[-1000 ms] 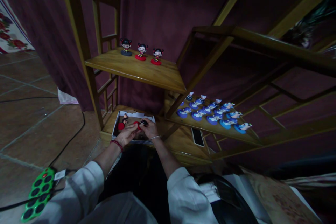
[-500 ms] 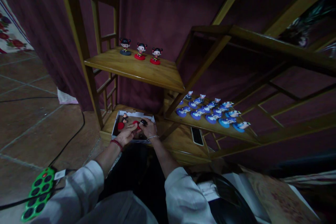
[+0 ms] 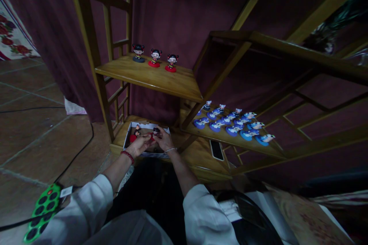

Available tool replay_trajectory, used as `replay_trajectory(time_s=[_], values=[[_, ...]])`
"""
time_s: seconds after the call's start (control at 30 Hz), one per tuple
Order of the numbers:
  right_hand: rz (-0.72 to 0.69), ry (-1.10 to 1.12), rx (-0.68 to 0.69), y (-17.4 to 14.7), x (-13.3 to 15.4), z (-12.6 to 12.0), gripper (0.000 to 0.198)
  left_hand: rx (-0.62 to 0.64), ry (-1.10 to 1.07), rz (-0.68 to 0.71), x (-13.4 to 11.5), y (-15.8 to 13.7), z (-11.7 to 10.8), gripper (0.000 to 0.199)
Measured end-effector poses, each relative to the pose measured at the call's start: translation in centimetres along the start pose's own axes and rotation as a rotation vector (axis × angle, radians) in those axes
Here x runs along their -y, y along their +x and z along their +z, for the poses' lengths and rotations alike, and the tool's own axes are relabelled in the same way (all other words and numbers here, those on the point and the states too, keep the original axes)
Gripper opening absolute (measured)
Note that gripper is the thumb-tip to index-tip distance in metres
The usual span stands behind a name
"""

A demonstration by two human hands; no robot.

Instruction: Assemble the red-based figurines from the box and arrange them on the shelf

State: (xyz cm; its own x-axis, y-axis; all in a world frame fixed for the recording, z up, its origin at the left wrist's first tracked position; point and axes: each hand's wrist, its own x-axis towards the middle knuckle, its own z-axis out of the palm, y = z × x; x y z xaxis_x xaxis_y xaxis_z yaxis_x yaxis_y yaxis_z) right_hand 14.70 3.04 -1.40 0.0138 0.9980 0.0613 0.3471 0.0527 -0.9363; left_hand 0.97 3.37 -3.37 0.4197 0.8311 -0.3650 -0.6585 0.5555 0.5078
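Over a shallow white box [image 3: 126, 140] on the lower shelf, both my hands hold a small black-haired figurine [image 3: 156, 131] with a red base. My right hand [image 3: 164, 140] has its fingers closed round the figurine's head and side. My left hand [image 3: 140, 145] grips at the red base, which its fingers partly cover. Inside the box, left of my hands, lie another figurine [image 3: 137, 130] and a red disc-shaped base [image 3: 132, 138]. My hands hide the rest of the box's contents.
Three black-haired figurines [image 3: 155, 58] stand on the upper shelf [image 3: 143, 74]. Rows of blue and purple figurines [image 3: 232, 128] fill a shelf to the right. A phone [image 3: 216, 149] lies below them. On the floor at left is a green power strip [image 3: 43, 212] with cables.
The figurine has turned in my right hand, so that its front now shows more upright above the red base. My left hand stays at the base. The view has shifted slightly.
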Motion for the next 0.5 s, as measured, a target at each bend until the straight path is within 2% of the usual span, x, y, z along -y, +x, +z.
replay_trajectory(time_s=[0.3, 0.5], values=[[0.022, 0.079, 0.000, 0.3, 0.3, -0.6, 0.052, -0.033, 0.047, 0.025, -0.8, -0.6, 1.3, 0.019], [0.032, 0.025, -0.007, 0.3, -0.2, -0.4, 0.043, -0.082, 0.041, 0.050, -1.1, -1.0, 1.9, 0.018]])
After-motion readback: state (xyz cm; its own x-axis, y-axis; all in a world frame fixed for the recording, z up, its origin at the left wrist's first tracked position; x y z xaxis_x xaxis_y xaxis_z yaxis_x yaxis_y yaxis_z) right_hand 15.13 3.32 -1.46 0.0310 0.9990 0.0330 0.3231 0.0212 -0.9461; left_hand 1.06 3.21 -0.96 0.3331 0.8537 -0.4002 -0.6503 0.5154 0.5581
